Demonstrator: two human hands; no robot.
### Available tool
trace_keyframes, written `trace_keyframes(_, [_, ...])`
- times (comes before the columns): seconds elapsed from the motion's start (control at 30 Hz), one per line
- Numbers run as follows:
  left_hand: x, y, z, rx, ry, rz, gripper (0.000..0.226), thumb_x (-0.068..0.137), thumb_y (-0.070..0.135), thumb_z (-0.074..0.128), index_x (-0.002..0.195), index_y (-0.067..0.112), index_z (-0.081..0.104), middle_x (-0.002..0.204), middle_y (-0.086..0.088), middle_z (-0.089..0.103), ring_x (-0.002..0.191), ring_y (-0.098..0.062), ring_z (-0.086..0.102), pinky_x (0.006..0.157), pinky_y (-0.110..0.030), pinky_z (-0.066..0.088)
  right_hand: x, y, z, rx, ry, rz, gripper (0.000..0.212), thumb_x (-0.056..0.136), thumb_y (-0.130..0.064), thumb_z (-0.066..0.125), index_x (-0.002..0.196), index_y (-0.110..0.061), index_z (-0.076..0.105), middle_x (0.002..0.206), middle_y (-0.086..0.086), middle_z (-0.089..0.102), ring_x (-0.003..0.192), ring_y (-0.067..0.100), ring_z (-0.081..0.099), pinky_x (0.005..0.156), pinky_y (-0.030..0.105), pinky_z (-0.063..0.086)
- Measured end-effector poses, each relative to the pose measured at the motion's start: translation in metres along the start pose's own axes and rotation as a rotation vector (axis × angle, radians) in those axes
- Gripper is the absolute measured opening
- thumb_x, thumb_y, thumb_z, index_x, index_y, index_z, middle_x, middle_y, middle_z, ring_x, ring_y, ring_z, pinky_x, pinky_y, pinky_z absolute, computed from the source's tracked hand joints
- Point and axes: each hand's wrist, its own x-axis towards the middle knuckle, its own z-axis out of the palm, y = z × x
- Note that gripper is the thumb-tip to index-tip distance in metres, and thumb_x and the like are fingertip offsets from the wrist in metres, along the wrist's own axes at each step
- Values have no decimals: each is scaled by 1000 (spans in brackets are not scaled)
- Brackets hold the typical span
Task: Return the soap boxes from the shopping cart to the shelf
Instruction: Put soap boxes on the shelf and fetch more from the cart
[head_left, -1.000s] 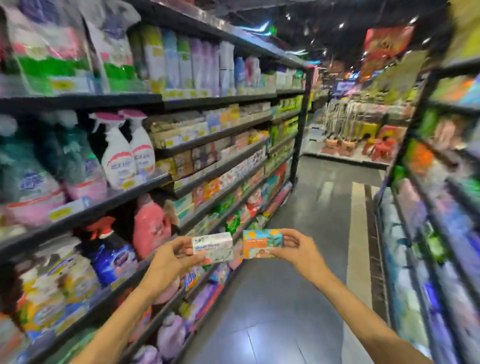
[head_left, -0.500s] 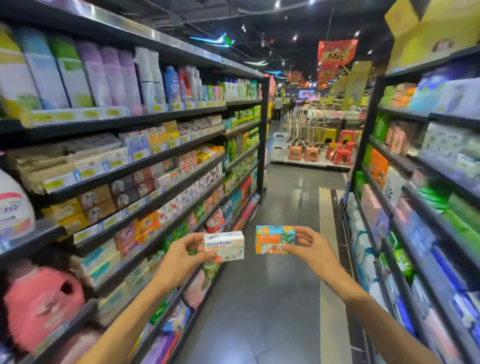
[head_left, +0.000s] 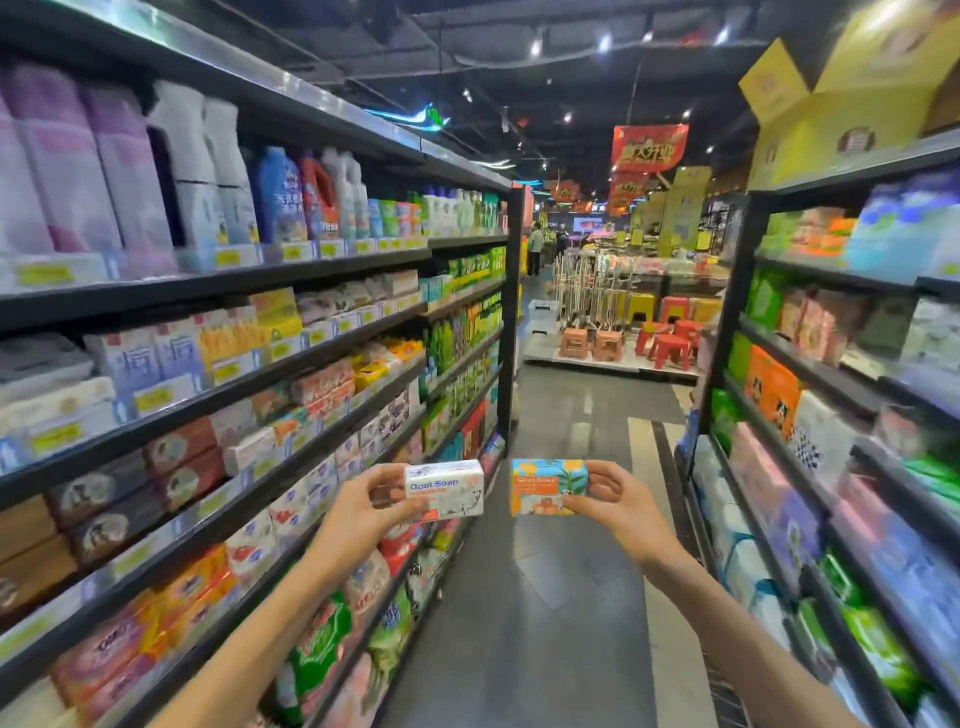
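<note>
Head view: swung from the left shelf (head_left: 291, 364) toward the aisle over the last second. Left hand (head_left: 363, 512) still pinching white soap box (head_left: 444, 488), right hand (head_left: 610, 499) orange soap box (head_left: 548, 486). Neither shelved; matching slot probably further along.

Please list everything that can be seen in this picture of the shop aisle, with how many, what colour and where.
white soap box: one, white with blue print, held at centre above the aisle floor
orange soap box: one, orange and teal, just right of the white one, apart from it
left shelving: one dark unit, several tiers of mixed-colour packs and bottles, left side
right shelving: one dark unit, mixed-colour packs, right side
plastic stools: several, red and orange, far end of aisle
red banner: one, hanging from ceiling
left hand: pinches the white soap box
right hand: pinches the orange soap box
</note>
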Motion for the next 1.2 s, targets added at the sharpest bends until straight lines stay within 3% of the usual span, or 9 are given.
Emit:
trace_keyframes(0.1, [43, -15, -9, -2, 77, -22, 35, 83, 12, 80, 115, 19, 67, 105, 5, 76, 95, -4, 72, 73, -13, 55, 61, 9, 21, 6, -33, -15, 44, 75, -3, 83, 115, -7, 64, 105, 4, 75, 97, 14, 71, 75, 18, 55])
trace_keyframes(0.23, [93, -44, -36, 72, 159, -25, 38, 82, 18, 82, 116, 22, 68, 105, 9, 76, 96, -4, 71, 82, -21, 56, 143, 28, 61, 54, -133, -50, 41, 75, -2, 82, 111, -10, 65, 101, 1, 77, 96, 13, 72, 75, 19, 56])
trace_keyframes(0.33, [127, -72, -60, 105, 257, -70, 37, 81, 22, 83, 115, 26, 68, 107, 9, 76, 100, -9, 71, 87, -26, 56, 210, 51, 98, 71, -251, -67, 42, 76, -4, 82, 113, -13, 65, 105, 2, 76, 101, 18, 72, 82, 29, 59])
trace_keyframes(0.4, [145, -87, -72, 120, 335, -98, 36, 82, 22, 83, 114, 25, 68, 106, 9, 76, 99, -9, 71, 81, -24, 56, 254, 66, 125, 83, -324, -81, 43, 77, -6, 82, 115, -15, 65, 108, 2, 75, 103, 19, 71, 86, 36, 59])
trace_keyframes(0.53, [173, -100, -84, 170, 526, -167, 33, 84, 20, 81, 114, 25, 68, 103, 10, 75, 92, -2, 70, 72, -16, 54, 333, 82, 179, 111, -522, -105, 43, 78, -13, 83, 116, -20, 65, 112, -2, 73, 106, 16, 69, 86, 36, 59])
trace_keyframes(0.67, [187, -113, -96, 255, 724, -253, 32, 84, 21, 80, 112, 31, 67, 105, 15, 73, 95, 3, 67, 80, -19, 55, 395, 88, 234, 108, -706, -148, 44, 75, -19, 85, 114, -22, 66, 110, -3, 73, 105, 16, 69, 86, 38, 58])
trace_keyframes(0.8, [183, -128, -105, 267, 901, -323, 33, 85, 20, 79, 111, 34, 65, 106, 17, 71, 98, 3, 66, 76, -13, 52, 425, 88, 282, 122, -852, -197, 42, 77, -20, 84, 115, -24, 65, 110, -7, 72, 102, 6, 68, 84, 27, 57])
trace_keyframes(1.07, [186, -144, -135, 333, 1068, -440, 35, 87, 12, 77, 116, 21, 61, 102, 19, 65, 85, 16, 62, 69, -1, 46, 441, 85, 357, 155, -981, -227, 42, 77, -20, 84, 112, -29, 64, 113, -10, 71, 106, 5, 66, 92, 32, 56])
trace_keyframes(1.2, [198, -158, -151, 335, 1120, -468, 33, 86, 18, 79, 114, 20, 63, 98, 16, 68, 94, 3, 66, 73, -8, 48, 449, 89, 378, 149, -1024, -219, 47, 75, -33, 85, 117, -30, 64, 114, -12, 70, 109, 5, 65, 96, 42, 55])
